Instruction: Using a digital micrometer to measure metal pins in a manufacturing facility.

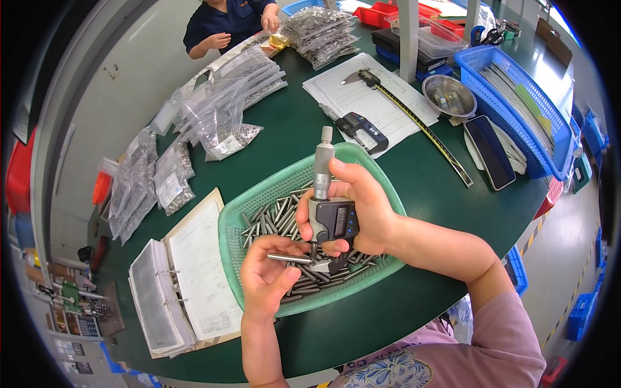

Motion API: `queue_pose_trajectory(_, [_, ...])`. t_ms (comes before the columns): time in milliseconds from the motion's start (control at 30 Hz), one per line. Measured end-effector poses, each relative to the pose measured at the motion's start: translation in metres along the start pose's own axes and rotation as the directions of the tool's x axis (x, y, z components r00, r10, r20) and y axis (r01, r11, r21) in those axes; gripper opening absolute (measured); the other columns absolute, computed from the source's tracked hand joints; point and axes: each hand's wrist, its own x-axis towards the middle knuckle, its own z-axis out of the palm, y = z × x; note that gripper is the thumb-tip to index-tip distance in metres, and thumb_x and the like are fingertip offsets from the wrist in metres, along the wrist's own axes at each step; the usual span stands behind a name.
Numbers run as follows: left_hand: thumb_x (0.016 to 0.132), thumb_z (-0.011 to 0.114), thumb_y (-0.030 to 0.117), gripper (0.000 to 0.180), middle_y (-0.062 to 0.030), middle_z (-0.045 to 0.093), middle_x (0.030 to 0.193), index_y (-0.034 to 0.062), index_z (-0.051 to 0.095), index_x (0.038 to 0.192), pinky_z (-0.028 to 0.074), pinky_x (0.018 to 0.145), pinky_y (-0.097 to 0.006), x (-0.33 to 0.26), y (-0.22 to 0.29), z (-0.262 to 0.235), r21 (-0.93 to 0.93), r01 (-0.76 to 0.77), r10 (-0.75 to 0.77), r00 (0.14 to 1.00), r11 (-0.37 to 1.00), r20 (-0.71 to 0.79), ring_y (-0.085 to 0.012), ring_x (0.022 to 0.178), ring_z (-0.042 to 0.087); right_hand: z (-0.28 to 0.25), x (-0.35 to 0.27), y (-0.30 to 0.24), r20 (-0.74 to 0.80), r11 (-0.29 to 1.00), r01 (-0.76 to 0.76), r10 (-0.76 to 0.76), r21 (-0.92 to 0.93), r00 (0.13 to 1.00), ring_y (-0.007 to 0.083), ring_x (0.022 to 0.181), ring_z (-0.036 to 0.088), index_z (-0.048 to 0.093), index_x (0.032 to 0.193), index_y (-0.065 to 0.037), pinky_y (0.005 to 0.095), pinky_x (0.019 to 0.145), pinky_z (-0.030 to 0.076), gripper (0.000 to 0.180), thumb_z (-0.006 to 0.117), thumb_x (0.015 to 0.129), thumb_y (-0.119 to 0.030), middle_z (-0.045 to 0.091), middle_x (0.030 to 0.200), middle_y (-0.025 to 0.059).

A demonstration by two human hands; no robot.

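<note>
My right hand (369,204) is wrapped round a digital micrometer (333,218), its knurled thimble pointing up and its small screen facing me. Between the thumb and fingers of my left hand (266,275) lies a thin steel pin (289,258), held nearly level. The pin's right end sits at the micrometer's measuring faces; whether they touch it I cannot tell. Both hands are above a green plastic basket (236,226) with many similar loose steel pins (275,216) in it.
Left of the basket lies an open ring binder (200,271). Bags of metal parts (223,139) sit beyond. A caliper (414,119), a second micrometer (362,129), paper sheets (330,84), a metal bowl (446,87), a phone (490,153) and a blue basket (517,81) stand right. A person (226,26) works opposite.
</note>
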Motion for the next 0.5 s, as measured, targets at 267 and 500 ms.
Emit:
queue_pose_trajectory(267, [0.075,0.065,0.003,0.020,-0.0125,0.059,0.092,-0.0006,0.052,0.090,0.043,0.085,-0.035,-0.0014,-0.0012,-0.0040,-0.054,0.099,-0.099,0.995,0.994,0.006,-0.0203,0.092,0.056,0.0047,-0.0011,0.0032,0.031,0.991,0.073,-0.070,-0.114,0.997,0.0143,0.042,0.042,0.055,0.084,0.000,0.0241,0.039,0.035,0.068,0.028,0.083,-0.063,0.057,0.072,0.0127])
queue_pose_trajectory(500, [0.075,0.065,0.002,0.018,-0.0127,0.059,0.091,-0.0012,0.054,0.089,0.044,0.083,-0.033,-0.0015,-0.0023,-0.0056,-0.055,0.113,-0.114,0.994,0.992,-0.004,-0.0203,0.091,0.057,0.0044,0.0025,0.0065,-0.018,0.990,0.069,-0.072,-0.124,0.997,0.0140,0.042,0.042,0.053,0.090,-0.001,0.0241,0.039,0.036,0.066,0.022,0.088,-0.059,0.056,0.073,0.0119])
